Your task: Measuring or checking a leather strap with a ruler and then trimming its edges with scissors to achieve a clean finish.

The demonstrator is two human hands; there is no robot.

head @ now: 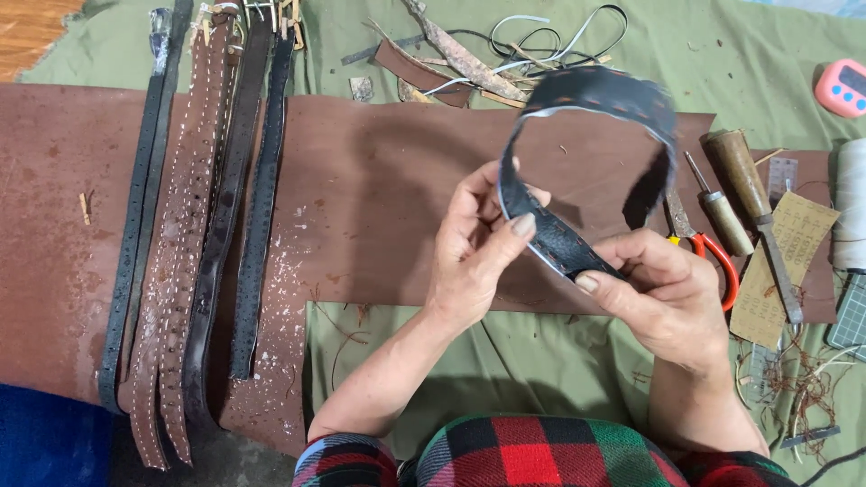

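Observation:
Both hands hold a black leather strap (595,95) that curls up in a loop above a brown leather sheet (379,189). My left hand (474,248) pinches the strap near its lower end, thumb on top. My right hand (663,293) grips the strap's end from the right, thumb pressing its edge. The strap has a pale underside and a row of stitch holes along it.
Several black and brown belts (194,225) lie side by side at the left on the sheet. At the right lie wooden-handled tools (744,171), red-handled scissors (713,257), sandpaper (780,271), a white thread spool (851,203) and a pink timer (843,87). Scraps and cords (487,54) sit at the back on green cloth.

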